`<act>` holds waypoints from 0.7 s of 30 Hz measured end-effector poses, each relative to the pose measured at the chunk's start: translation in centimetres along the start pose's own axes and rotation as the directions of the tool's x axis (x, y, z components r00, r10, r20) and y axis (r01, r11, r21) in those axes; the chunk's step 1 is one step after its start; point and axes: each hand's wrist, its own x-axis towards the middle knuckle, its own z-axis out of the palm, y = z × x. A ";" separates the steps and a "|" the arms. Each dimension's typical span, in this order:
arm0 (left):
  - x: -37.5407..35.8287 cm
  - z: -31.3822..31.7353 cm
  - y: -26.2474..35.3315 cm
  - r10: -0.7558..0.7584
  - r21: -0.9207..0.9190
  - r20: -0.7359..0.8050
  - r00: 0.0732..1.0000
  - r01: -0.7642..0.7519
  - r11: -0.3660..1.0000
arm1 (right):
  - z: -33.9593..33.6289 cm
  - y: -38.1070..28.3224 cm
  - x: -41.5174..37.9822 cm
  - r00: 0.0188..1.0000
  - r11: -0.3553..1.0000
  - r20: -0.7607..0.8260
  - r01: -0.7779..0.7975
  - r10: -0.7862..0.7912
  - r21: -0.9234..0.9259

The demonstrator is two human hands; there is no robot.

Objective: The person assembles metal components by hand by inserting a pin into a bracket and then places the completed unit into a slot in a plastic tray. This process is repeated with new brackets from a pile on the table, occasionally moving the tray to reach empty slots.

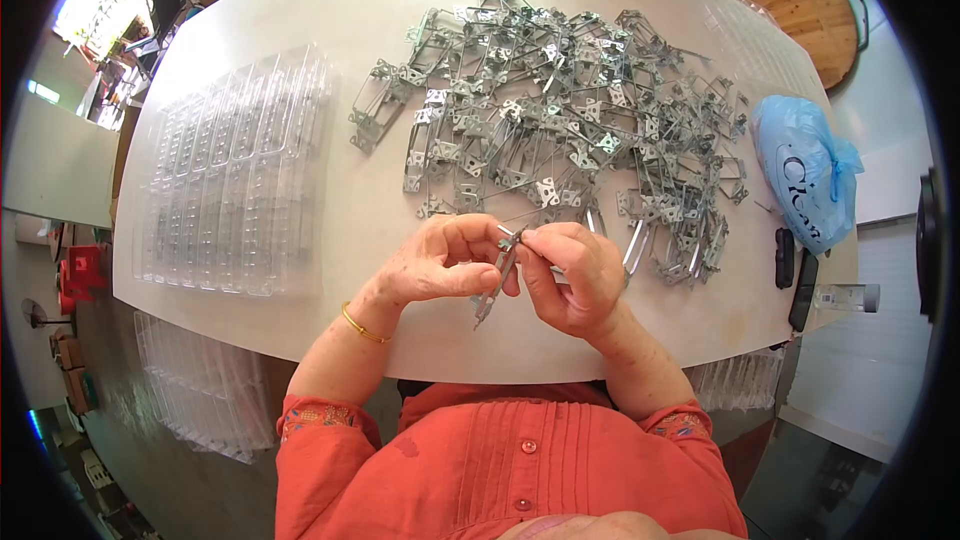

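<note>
Both hands meet just above the near edge of the table (330, 30), holding one slim metal bracket (497, 285) between them. The left hand (440, 265) curls around its upper part, thumb pressed along the side, so its grip is narrow and closed on the piece. The right hand (570, 275) pinches the top end of the same bracket between thumb and forefinger, its grip also tight on the metal. The bracket hangs tilted, its lower end pointing down toward the table's near edge. A gold bangle (362, 325) sits on the left wrist.

Behind the hands, a wide heap of like metal brackets (560, 110) covers the middle and far part of the table. Toward the left edge lies a stack of clear plastic trays (235, 170); whether their pockets hold anything cannot be told. Near the right edge sits a blue plastic bag (805, 170), knotted, contents hidden, with two dark oblong objects (795, 270) just beside it.
</note>
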 end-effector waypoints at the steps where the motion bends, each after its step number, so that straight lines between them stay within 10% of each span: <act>1: 0.0 0.0 0.0 0.000 0.000 0.000 1.000 0.000 1.000 | 0.0 0.0 0.1 1.000 1.000 0.000 0.000 0.000 0.000; 10: 0.3 -1.0 -0.7 0.241 -0.034 -0.154 0.958 -0.249 0.968 | -0.2 -0.1 -1.8 0.973 0.969 -0.097 -0.191 0.208 0.159; 21: 1.0 -1.0 -1.1 0.456 0.049 -0.312 0.834 -0.465 0.884 | -0.5 -0.7 0.2 0.666 0.491 0.095 -0.631 0.740 0.600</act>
